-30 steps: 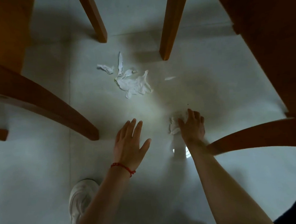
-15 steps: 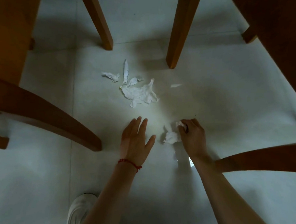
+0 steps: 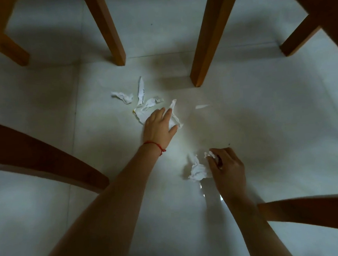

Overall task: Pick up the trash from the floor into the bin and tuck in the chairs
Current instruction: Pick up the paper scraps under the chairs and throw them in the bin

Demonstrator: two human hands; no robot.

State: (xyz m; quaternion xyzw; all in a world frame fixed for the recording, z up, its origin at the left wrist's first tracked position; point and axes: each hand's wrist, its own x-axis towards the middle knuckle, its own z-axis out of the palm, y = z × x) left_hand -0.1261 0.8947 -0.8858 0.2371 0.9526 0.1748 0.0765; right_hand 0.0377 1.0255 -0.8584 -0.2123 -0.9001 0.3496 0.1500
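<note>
White paper trash lies scattered on the pale tiled floor between wooden chair legs. My left hand, with a red string at the wrist, rests with fingers stretched over the large crumpled tissue. Beside it lie a printed paper strip, a small tissue wad and a thin scrap. Nearer to me, my right hand holds a crumpled tissue ball in its curled fingers, with a bit of paper showing at the fingertips. The bin is not in view.
Two straight chair legs stand just behind the trash. A curved wooden chair part crosses the left side and another juts in at the lower right. More wood sits at the top right.
My left hand has reached forward from the bare floor onto the large tissue. My right hand has stayed low, still holding the tissue ball. The camera has moved closer.
</note>
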